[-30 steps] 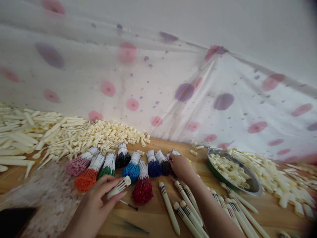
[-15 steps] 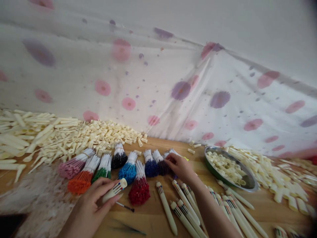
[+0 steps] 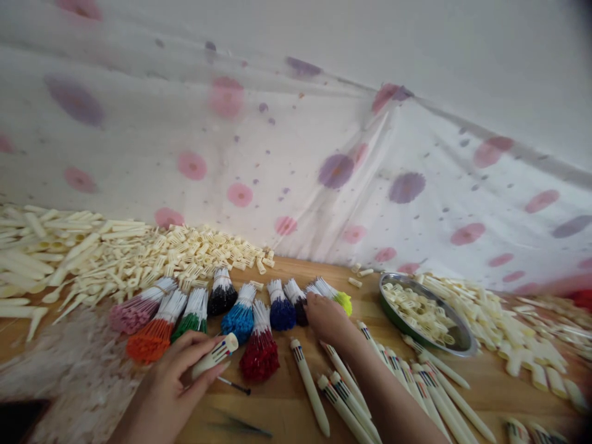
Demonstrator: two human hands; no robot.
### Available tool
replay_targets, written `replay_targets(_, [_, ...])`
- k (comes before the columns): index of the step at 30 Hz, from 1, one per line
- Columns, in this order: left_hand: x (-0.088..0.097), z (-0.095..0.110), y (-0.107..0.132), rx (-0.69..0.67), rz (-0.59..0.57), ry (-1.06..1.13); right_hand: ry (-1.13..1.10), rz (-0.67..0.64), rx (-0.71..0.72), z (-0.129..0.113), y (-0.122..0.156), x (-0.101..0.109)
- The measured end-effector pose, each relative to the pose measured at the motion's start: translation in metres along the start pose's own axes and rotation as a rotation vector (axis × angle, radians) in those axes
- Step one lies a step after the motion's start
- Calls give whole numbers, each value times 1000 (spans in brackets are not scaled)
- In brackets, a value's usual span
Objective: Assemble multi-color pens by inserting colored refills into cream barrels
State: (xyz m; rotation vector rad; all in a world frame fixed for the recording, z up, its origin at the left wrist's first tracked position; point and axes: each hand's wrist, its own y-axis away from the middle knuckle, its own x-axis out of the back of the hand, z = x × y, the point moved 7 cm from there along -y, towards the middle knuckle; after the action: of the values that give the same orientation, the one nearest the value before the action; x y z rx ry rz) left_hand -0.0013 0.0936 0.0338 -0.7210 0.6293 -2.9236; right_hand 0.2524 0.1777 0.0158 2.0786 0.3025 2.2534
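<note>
Spreading beneath everything, a light-brown, wood-grained worktop [image 3: 282,407] reaches a thin, creased white sheet [image 3: 272,160] blotted pink and purple at twelve o'clock. At seven, the left hand [image 3: 173,376] has its grip closed round a smooth, slotted cream plastic pen [image 3: 213,356]. Towards five, the right hand [image 3: 327,318] is between a dark-tipped bundle of slim white rods [image 3: 298,307] and a yellow-tipped one [image 3: 341,301]; whether its grip holds anything I cannot tell. A shallow, metal-rimmed green dish [image 3: 462,339] of loose cream pieces [image 3: 414,308] sits at four; jumbled cream plastic tubes [image 3: 28,265] heap at nine.
</note>
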Motion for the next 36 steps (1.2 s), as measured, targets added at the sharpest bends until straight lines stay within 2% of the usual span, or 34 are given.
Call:
replay_targets(7, [1,-3,2,23,-14,-2,-138,-67,88,16,-7,-12])
replay_targets(13, [1,-1,1,37,-13,7,-218,-121,60,30,-12,-25])
replay_targets(20, [1,1,1,12,-10,-5,-157,-30,17,19,-12,-13])
replay_targets(27, [2,2,2,13,-27,-16,-216,-108,32,16,-21,-6])
replay_targets(32, [3,3,2,26,-7,-21,-369,-234,44,26,-29,-20])
replay_targets(36, [2,5,1,23,-6,8,-504,-220,84,29,-23,-30])
